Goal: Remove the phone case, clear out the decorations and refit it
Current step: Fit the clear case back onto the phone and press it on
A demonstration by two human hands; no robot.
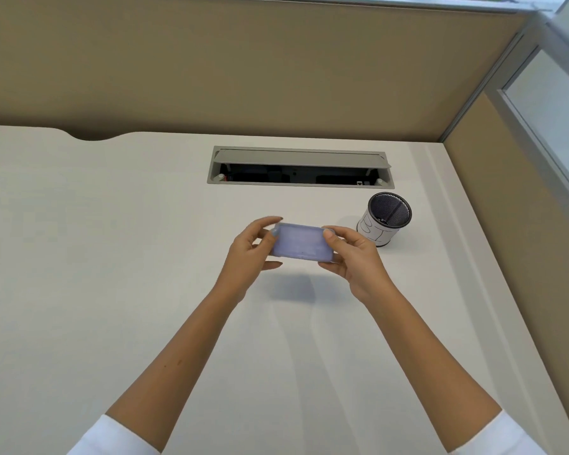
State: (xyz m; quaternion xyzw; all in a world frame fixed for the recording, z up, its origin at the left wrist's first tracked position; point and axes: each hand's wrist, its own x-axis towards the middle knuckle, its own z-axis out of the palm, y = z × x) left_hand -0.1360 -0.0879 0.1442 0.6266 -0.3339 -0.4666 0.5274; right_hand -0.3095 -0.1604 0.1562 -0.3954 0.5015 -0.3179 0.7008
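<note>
A pale lilac phone in its translucent case (301,241) is held sideways above the white desk (112,257), casting a shadow below. My left hand (248,254) grips its left end, thumb on the upper corner. My right hand (350,254) grips the right end, thumb on top and fingers under. I cannot tell whether the case is on the phone or apart from it; no decorations show.
A black mesh pen cup (385,219) with a white paper wrap stands just right of my hands. Behind them a grey cable hatch (299,165) is open in the desk. Tan partition walls (243,67) close the back and right side.
</note>
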